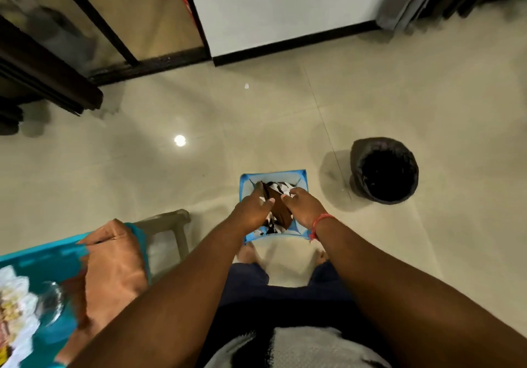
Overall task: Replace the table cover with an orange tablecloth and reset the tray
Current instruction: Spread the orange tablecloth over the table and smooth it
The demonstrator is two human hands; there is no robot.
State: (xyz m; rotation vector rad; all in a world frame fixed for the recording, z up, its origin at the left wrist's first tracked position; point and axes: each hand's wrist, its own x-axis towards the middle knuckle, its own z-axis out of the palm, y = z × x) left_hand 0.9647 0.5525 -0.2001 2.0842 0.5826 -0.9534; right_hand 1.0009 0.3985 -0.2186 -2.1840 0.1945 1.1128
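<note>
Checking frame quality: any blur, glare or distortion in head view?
Head view: motion smear on the teal tray and orange cloth at lower left; round lamp glare on the glossy floor; wide-angle bending at the door frame; hands over the blue basket fairly sharp.

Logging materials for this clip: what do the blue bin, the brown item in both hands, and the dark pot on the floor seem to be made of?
Blue bin: looks like soft fabric or mesh with sewn edges; uncertain.
Brown cloth: folded fabric, matte, gripped by the left hand and right hand.
Dark pot: dull, rough-looking surface, possibly clay or plastic; blur leaves it open.
</note>
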